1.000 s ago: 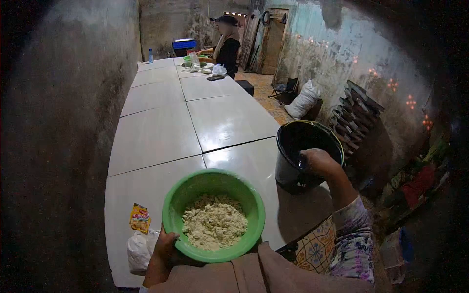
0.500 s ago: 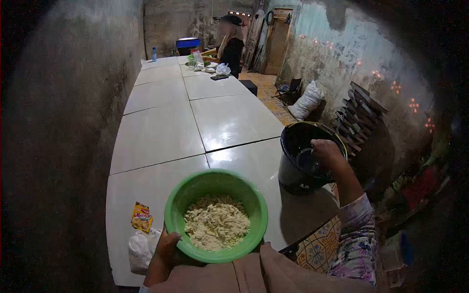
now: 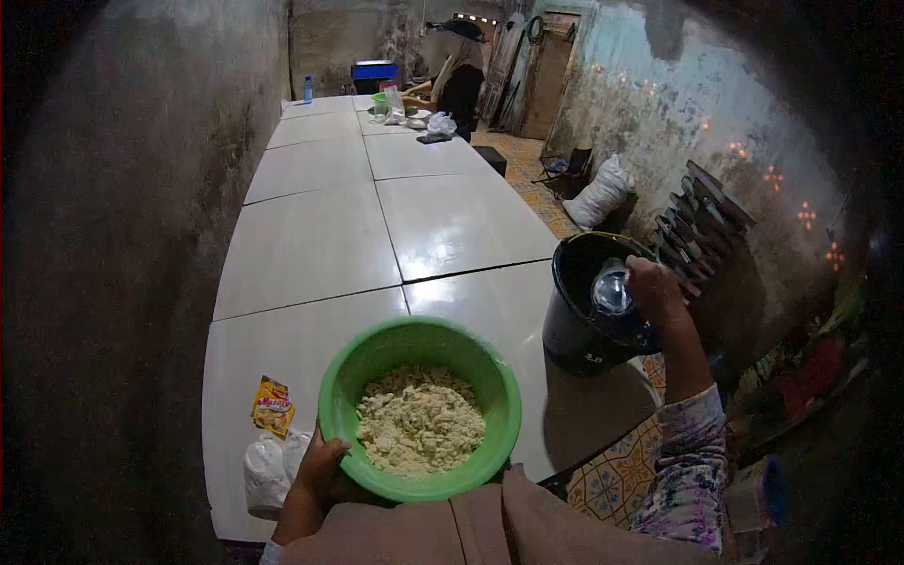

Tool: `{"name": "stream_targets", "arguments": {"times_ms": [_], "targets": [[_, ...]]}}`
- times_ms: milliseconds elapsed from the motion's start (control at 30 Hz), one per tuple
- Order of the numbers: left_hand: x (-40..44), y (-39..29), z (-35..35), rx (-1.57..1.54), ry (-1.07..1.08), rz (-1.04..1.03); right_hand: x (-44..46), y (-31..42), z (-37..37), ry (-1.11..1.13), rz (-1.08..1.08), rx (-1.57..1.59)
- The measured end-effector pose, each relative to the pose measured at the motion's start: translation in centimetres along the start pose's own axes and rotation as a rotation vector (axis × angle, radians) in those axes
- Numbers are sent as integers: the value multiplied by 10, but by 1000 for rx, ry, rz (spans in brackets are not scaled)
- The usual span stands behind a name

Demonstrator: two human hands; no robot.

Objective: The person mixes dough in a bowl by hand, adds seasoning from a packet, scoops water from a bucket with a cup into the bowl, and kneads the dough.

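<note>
A green basin [image 3: 341, 377] stands at the near edge of the table, close against my body. Pale, crumbly flour mixture [image 3: 419, 424] lies in it. My left hand [image 3: 320, 469] grips the basin's lower left rim, thumb on the edge and the other fingers mostly hidden beneath. On the right, a black bucket [image 3: 582, 331] stands by the table's side edge. My right hand [image 3: 659, 292] is over the bucket's mouth, closed on a clear cup [image 3: 612, 288]. The cup is tilted inside the opening and looks wet and shiny; how much it contains is unclear.
A yellow seasoning packet [image 3: 272, 406] and a white plastic bag [image 3: 266, 474] lie left of the basin. At the far end a person [image 3: 459, 89] stands beside bags and bowls. A white sack [image 3: 600, 191] and stacked dark pieces [image 3: 697, 226] rest by the right wall.
My right hand has raised the clear cup inside the bucket, so more of it shows. The left hand keeps its hold on the basin. The view has shifted slightly.
</note>
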State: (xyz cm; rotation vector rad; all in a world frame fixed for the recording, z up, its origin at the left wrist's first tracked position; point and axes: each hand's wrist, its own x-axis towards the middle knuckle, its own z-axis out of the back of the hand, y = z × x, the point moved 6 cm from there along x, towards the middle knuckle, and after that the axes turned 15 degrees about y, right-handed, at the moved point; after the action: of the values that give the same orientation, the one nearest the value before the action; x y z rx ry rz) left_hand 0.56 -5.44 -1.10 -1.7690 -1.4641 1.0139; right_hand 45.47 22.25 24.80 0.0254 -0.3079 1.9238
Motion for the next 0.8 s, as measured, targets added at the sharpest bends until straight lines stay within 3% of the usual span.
{"name": "stream_targets", "arguments": {"times_ms": [200, 433, 500, 533, 600, 633, 700, 767, 800], "targets": [[-9, -25, -38, -139, -4, -3, -5, -4, 6, -113, 89, 21], [2, 7, 8, 40, 71, -20, -9, 0, 9, -97, 52, 63], [-9, -18, -31, -189, 44, -22, -8, -1, 10, -97, 41, 55], [-6, -3, -11, -189, 44, -21, -8, -3, 10, -97, 30, 47], [-1, 6, 10, 496, 280, -219, -8, -9, 8, -113, 62, 45], [-3, 7, 9, 495, 281, -219, -8, -11, 8, -129, 94, 43], [-10, -19, -26, -66, -12, 50, -15, -1, 25, -72, 39, 207], [-6, -14, -18, 74, 55, -3, -16, -3, 24, -15, -17, 370], [-5, -16, -19, 214, 122, -57, -14, -3, 22, -42, 12, 162]]}}
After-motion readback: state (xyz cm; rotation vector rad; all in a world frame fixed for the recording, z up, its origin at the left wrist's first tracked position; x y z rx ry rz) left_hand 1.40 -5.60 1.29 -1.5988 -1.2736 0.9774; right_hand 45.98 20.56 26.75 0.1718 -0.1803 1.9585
